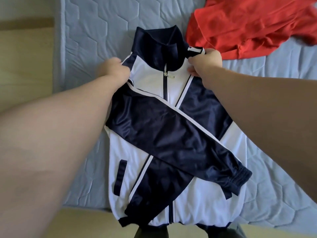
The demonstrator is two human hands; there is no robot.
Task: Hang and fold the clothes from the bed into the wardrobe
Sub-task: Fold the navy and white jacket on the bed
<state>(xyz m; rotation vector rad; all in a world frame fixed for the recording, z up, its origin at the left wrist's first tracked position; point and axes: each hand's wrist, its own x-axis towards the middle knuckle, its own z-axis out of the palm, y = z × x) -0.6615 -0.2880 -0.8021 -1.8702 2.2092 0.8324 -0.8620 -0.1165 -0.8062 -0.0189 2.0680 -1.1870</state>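
Nearest, at six o'clock, the elastic hem of the shiny navy-and-white zip-up track jacket [154, 127] hangs just over the edge of the pale blue quilted mattress [96, 23]. The jacket lies face up along the middle of the bed. Both sleeves are crossed over its front, the upper one running down to a ribbed cuff at four o'clock.

Farther up, the left hand [115, 67] at ten o'clock has its fingers curled on the shoulder edge, though blur hides exactly how they pinch. The right hand [205, 60] at one o'clock has thumb and fingers closed round the other shoulder by the striped seam. The stand-up collar points to twelve.

The glossy cloth looks light, soft and slippery — the crossed sleeves would likely slide off if it were lifted steeply. The shoulder seams, where the fabric is doubled, look like the firmest hold. For folding, bringing the shoulders down towards the hem should keep the sleeves trapped inside.

Beyond, at one to two o'clock, a crumpled red garment [248, 26] lies on the mattress — apart from the jacket.
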